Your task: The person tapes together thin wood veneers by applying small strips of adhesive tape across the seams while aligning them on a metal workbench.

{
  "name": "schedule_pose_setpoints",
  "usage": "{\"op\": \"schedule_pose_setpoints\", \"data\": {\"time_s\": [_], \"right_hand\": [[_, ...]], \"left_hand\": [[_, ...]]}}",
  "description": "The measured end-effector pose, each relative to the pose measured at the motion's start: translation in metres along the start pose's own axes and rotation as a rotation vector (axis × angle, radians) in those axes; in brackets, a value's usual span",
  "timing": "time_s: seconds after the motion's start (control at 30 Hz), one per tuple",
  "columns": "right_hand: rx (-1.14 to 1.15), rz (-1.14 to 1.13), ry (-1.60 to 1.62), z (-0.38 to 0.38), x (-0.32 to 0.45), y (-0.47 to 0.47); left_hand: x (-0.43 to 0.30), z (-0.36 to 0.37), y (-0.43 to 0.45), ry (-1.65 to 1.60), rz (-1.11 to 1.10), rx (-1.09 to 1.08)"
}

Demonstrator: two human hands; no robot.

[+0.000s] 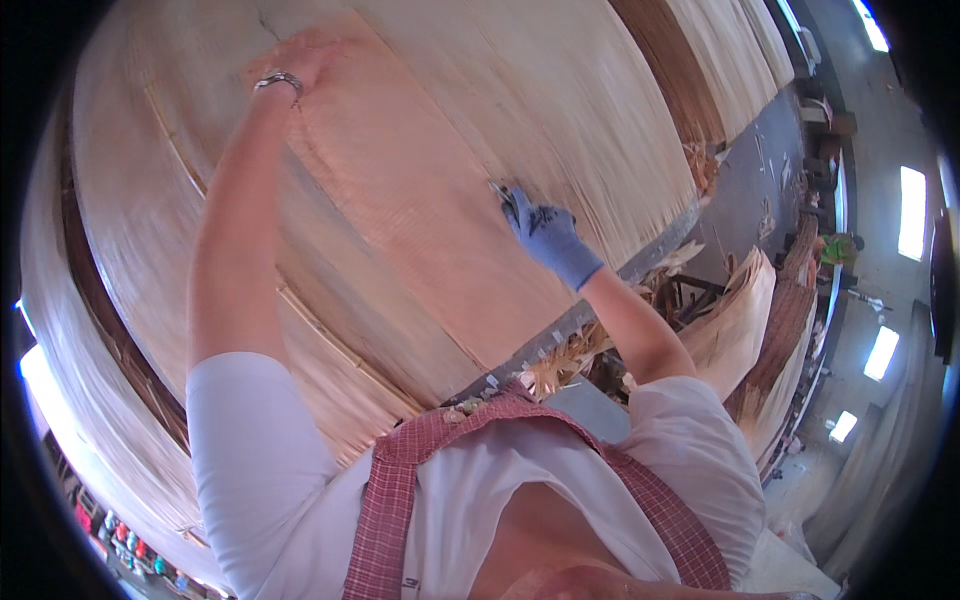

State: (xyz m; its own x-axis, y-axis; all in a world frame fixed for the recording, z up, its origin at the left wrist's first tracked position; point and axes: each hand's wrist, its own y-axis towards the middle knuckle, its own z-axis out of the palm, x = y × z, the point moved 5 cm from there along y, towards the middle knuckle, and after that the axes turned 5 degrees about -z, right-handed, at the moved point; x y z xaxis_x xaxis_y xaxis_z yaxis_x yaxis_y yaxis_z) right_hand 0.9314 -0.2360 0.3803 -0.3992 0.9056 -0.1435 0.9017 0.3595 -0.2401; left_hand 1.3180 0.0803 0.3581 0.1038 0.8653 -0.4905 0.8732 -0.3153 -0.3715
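Observation:
A pinkish wood veneer sheet (420, 202) lies over paler veneer sheets (525, 82) on the stack before me. My left hand (307, 60), bare with a metal band at the wrist, rests on the far left part of the pinkish sheet; its fingers blur into the wood. In a blue-grey glove, my right hand (551, 232) grips a small metal-bladed tool (497, 189), most of it hidden by the fingers. The blade tip is at the sheet's right edge, beside a dark rough patch in the veneer.
A thin bamboo-like strip (337, 341) crosses the veneer at left. Along the near right runs a grey table edge (555, 337), with torn veneer scraps (574, 364) beyond it. More veneer bundles (727, 322) stand at right. A person in green (836, 247) is farther off.

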Motion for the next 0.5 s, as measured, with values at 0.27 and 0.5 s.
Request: {"op": "schedule_pose_setpoints", "data": {"time_s": [0.27, 0.5], "right_hand": [[0.002, 0.236, 0.278, 0.054, 0.022, -0.232], [-0.315, 0.231, 0.48, -0.015, 0.0, -0.157]], "left_hand": [[0.003, -0.006, -0.005, 0.23, 0.023, -0.175], [-0.033, -0.017, -0.064, 0.588, -0.019, -0.368]]}}
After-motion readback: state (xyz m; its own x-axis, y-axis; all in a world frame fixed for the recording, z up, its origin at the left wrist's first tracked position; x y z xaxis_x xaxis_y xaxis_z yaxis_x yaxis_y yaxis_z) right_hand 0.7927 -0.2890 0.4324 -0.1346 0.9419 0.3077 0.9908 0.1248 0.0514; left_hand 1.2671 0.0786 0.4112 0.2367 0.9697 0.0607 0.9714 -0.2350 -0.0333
